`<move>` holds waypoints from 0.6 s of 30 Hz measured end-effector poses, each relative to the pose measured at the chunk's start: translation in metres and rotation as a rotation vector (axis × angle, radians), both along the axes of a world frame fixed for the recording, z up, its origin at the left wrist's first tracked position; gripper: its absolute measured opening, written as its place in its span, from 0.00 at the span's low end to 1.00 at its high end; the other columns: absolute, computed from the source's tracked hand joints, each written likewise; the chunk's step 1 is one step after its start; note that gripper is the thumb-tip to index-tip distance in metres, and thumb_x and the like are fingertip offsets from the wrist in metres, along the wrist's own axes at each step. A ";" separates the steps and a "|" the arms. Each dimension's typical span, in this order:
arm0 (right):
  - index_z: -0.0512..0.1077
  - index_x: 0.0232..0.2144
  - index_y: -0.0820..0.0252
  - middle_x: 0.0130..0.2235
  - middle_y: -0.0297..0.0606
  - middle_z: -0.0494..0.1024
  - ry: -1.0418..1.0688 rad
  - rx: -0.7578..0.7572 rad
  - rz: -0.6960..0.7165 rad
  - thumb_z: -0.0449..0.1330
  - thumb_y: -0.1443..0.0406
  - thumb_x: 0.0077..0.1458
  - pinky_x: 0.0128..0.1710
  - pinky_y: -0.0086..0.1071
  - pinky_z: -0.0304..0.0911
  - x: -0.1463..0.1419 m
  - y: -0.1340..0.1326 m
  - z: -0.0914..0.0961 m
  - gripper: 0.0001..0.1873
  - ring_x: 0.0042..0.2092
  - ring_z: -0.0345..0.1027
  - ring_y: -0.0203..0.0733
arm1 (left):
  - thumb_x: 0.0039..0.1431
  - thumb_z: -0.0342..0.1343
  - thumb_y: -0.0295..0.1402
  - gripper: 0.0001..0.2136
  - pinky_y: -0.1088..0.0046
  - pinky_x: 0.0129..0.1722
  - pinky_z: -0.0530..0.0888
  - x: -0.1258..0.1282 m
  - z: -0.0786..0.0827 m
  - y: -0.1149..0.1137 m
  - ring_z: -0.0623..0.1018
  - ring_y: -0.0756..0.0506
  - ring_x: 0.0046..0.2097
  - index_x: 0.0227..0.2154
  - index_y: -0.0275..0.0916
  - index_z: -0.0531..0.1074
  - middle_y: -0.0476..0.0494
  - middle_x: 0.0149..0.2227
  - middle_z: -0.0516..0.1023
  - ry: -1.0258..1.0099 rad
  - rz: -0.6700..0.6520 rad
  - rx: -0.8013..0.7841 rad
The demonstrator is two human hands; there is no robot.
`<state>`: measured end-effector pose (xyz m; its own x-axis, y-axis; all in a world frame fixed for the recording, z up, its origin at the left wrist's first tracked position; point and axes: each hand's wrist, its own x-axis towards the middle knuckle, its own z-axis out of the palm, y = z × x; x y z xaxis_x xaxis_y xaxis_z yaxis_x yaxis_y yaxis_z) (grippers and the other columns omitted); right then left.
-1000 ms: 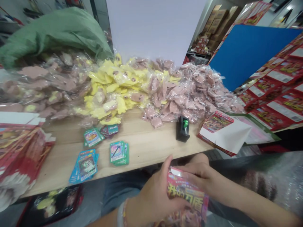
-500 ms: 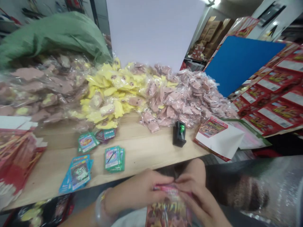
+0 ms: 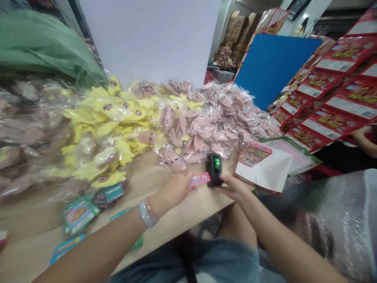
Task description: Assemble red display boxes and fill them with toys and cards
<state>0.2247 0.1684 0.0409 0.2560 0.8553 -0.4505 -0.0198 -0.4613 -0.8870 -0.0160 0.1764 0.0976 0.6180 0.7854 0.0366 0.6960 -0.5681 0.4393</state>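
My left hand (image 3: 176, 188) reaches over the wooden table, a bracelet on its wrist. Its fingers are closed on a printed box, whose narrow pink end (image 3: 199, 179) points toward the tape dispenser. The black tape dispenser (image 3: 214, 173), with a green core, stands upright just right of that end. At the dispenser's near end, my right hand (image 3: 235, 189) has its fingers closed about the edge; whether tape is between them cannot be made out. Beyond both hands lie pink plush toys (image 3: 173, 157) in clear bags.
Yellow bagged toys (image 3: 100, 122) are heaped at centre-left. Several card stacks (image 3: 79, 214) lie at left, partly behind my left arm. Right of the dispenser sits a red-and-white box (image 3: 265, 167). Stacked red cartons (image 3: 326, 118) and a blue panel (image 3: 273, 67) stand at right.
Both hands have moved from my lap up over the table to the dispenser. The right hand has let go of the printed box, which the left still holds. The view has swung right.
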 end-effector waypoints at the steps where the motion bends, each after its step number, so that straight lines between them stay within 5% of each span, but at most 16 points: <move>1: 0.63 0.25 0.59 0.28 0.36 0.70 -0.009 0.034 -0.015 0.61 0.57 0.40 0.34 0.38 0.67 -0.002 -0.010 -0.002 0.14 0.32 0.69 0.42 | 0.59 0.47 0.32 0.11 0.69 0.36 0.70 -0.001 0.002 0.002 0.75 0.43 0.37 0.44 0.37 0.65 0.41 0.37 0.75 0.009 0.000 -0.013; 6: 0.63 0.20 0.58 0.22 0.33 0.66 -0.074 0.150 -0.047 0.58 0.50 0.41 0.28 0.31 0.62 -0.034 -0.051 -0.005 0.17 0.29 0.62 0.40 | 0.58 0.47 0.31 0.10 0.70 0.35 0.69 0.002 0.005 0.009 0.75 0.43 0.38 0.43 0.37 0.65 0.40 0.37 0.75 0.046 0.018 -0.060; 13: 0.57 0.18 0.58 0.18 0.29 0.58 -0.099 0.229 -0.047 0.49 0.44 0.46 0.21 0.29 0.51 -0.114 -0.025 0.013 0.24 0.20 0.50 0.32 | 0.57 0.48 0.28 0.10 0.68 0.34 0.70 0.005 -0.005 0.005 0.76 0.41 0.37 0.43 0.35 0.63 0.38 0.36 0.74 -0.017 0.015 -0.055; 18: 0.62 0.15 0.56 0.17 0.35 0.62 -0.320 0.272 0.027 0.60 0.40 0.26 0.25 0.35 0.49 -0.087 -0.043 0.018 0.28 0.23 0.54 0.41 | 0.57 0.50 0.32 0.14 0.72 0.36 0.71 0.017 0.013 -0.012 0.76 0.45 0.38 0.45 0.35 0.64 0.39 0.38 0.75 -0.024 -0.009 -0.058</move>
<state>0.1375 0.1253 0.0587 0.3223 0.9404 -0.1084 0.2855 -0.2058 -0.9360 0.0006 0.1644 0.1101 0.6244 0.7811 0.0056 0.6800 -0.5471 0.4882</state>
